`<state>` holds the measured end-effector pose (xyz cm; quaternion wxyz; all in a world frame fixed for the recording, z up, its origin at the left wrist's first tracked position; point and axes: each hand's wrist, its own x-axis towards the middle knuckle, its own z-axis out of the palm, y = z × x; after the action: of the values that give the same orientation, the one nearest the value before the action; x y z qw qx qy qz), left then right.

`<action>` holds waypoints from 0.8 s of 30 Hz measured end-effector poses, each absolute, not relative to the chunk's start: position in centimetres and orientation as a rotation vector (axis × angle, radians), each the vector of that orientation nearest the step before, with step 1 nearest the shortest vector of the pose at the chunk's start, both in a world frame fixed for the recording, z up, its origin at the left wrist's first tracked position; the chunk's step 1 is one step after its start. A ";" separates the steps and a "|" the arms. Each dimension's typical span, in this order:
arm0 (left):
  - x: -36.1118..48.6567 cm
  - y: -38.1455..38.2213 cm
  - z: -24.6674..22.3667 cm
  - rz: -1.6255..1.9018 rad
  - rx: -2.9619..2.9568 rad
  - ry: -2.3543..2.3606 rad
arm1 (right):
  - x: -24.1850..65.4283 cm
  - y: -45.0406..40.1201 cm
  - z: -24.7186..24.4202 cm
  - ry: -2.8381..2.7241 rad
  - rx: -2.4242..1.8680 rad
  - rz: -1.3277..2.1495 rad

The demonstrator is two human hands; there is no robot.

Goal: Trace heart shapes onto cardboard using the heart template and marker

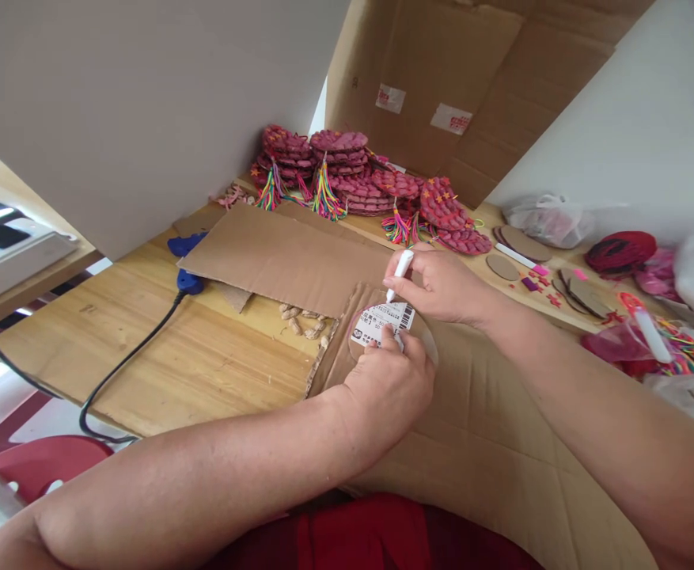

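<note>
A round cardboard disc (365, 318) with a white printed label lies on a large brown cardboard sheet (489, 412). My left hand (391, 376) presses down on the disc, its fingers bent and their tips on the label. Between the thumb and fingers of my right hand (435, 277) is a white marker pen (403, 273), held nearly upright. The pen's tip points down at the disc's far edge; whether it touches cannot be told. Part of the disc is hidden under my left hand.
Stacks of pink braided discs (347, 170) with colourful tassels stand at the back. A loose cardboard piece (287, 253) lies left of my hands, near peanuts (302, 323). Cardboard ovals (502, 267) and plastic bags (551, 222) sit at right. A black cable (136, 348) crosses the table's left side.
</note>
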<state>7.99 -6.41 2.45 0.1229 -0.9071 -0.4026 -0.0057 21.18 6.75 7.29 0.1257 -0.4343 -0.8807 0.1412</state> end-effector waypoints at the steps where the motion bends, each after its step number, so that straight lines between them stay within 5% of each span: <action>1: 8.0 -6.4 2.5 -0.020 -2.641 -1.172 | 21.2 6.7 7.2 -2.556 -1.258 0.429; 24: 7.7 -5.8 2.4 -0.010 -2.667 -1.146 | 24.8 5.4 6.8 -2.327 -1.418 0.464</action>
<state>7.72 -5.76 2.42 0.1193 -0.9122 -0.3919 -0.0033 24.78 5.39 6.76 0.1875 -0.5038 -0.8269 0.1650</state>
